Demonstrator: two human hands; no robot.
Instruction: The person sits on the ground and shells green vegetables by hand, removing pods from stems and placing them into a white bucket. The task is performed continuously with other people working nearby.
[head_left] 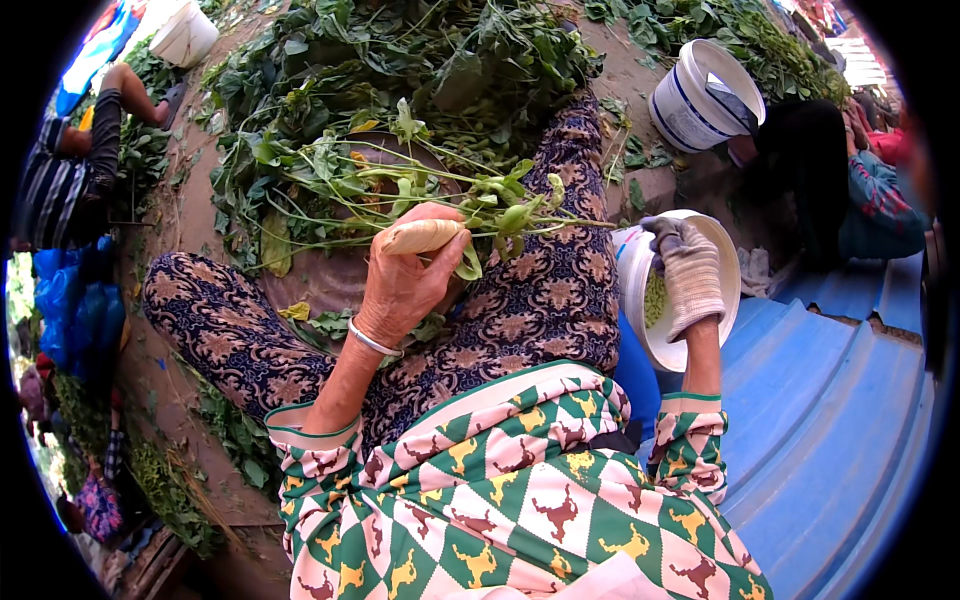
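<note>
My left hand (pixel 405 275) is closed around the stems of a leafy green plant with pods (pixel 515 215). A pale wrapping covers one of its fingers, and a light bangle sits on the wrist. The stems stretch across my lap, over my patterned trousers. On the right, my right hand (pixel 690 275), in a grey and beige knit glove, is over the mouth of a white bucket (pixel 728 290). Small green pieces (pixel 655 298), perhaps pods or beans, lie inside that bucket. The gloved fingertips point into it, and whether they grip anything is not clear.
A large heap of cut leafy plants (pixel 400 70) lies in front of me. Another white bucket (pixel 695 95) stands tilted at the front right. Blue corrugated sheeting (pixel 810 400) spreads at my right. Other people sit at both sides, one in a striped top (pixel 55 195).
</note>
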